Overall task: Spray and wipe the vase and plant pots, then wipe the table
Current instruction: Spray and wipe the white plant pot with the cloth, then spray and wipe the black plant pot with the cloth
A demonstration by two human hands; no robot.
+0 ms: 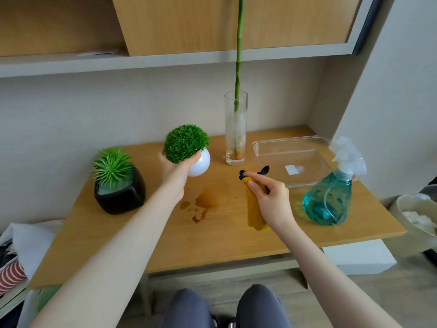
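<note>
Mid-task | left hand (176,168) grips white pot (200,165) | right hand (269,200) pinches yellow cloth (254,209) | puddle (208,201) mid-tabletop, table (212,245) likely unwiped

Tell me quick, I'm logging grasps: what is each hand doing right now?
Left hand: fingers curled round the round white plant pot, lifted off the table.
Right hand: fingers pinching the yellow cloth.
</note>
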